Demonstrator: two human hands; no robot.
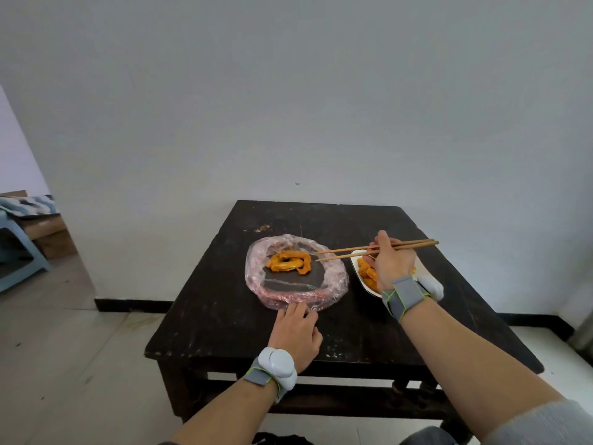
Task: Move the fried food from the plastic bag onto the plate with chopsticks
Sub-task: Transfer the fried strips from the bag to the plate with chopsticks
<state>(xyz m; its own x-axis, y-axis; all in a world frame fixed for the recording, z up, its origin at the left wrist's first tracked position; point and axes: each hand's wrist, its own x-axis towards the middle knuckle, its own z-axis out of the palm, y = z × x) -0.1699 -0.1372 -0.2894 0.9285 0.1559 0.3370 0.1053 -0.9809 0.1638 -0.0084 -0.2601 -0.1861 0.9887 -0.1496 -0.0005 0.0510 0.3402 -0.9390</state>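
A clear pinkish plastic bag point(333, 281), rolled down flat, lies in the middle of the dark table. Orange fried food point(290, 261) sits in its far part. My left hand point(296, 332) rests on the table, fingers pinching the bag's near rim. My right hand point(390, 261) holds a pair of wooden chopsticks point(346, 253); their tips hang over the bag's right edge with nothing between them. Under that hand a white plate point(361, 281) carries more orange fried pieces point(367, 273), partly hidden by my hand.
The dark wooden table point(224, 316) stands against a white wall. At the far left are a blue stool point(19, 252) and a cardboard box point(54, 236) on the pale tiled floor. Both wrists wear grey straps with white devices.
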